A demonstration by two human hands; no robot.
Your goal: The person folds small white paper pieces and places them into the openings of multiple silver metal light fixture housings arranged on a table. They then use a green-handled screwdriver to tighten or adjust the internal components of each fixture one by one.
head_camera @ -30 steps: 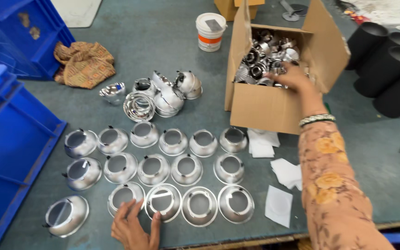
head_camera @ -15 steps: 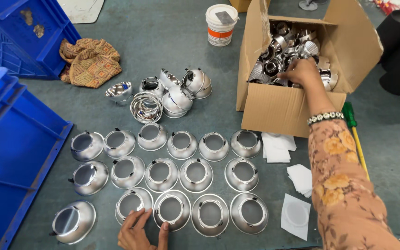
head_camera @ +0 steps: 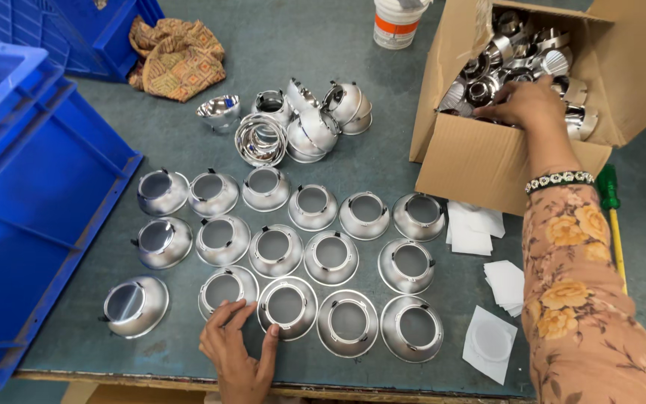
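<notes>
Big stuff first: grey-green worktable [head_camera: 188, 142] with blue plastic crates [head_camera: 31, 224] stacked along the left edge, and an open cardboard box [head_camera: 487, 161] at the upper right, tipped so its mouth faces the person. It's packed with shiny metal reflector cups [head_camera: 521, 56].

On the table there's a grid of the same reflectors [head_camera: 330, 258], three rough rows, each sitting wide rim down with the smaller collar opening facing straight up, so each cup's axis runs vertical. Above the grid is a loose pile of reflectors [head_camera: 300, 116] lying on their sides, pointing every which way. Also around: a patterned cloth [head_camera: 177, 60], a white tub with an orange band [head_camera: 398, 21], some white paper squares [head_camera: 480, 224], and a green-handled screwdriver [head_camera: 611, 217] just right of the floral sleeve.

Hands: the right hand [head_camera: 532, 105] is down inside the box with fingers curled over the cups. I honestly can't tell if it actually has one gripped yet. The left hand [head_camera: 237, 355] is mostly open at the near edge, fingers spread, fingertips touching the rims of the front-row reflector [head_camera: 287, 307] and the one left of it, steadying rather than holding.

My take on doing this bit well: pick one cup at a time by the rim so they don't scuff each other, flip it collar-up, and drop it into the row's next gap without bumping its neighbours. The left hand looks well placed for keeping the row from sliding.
</notes>
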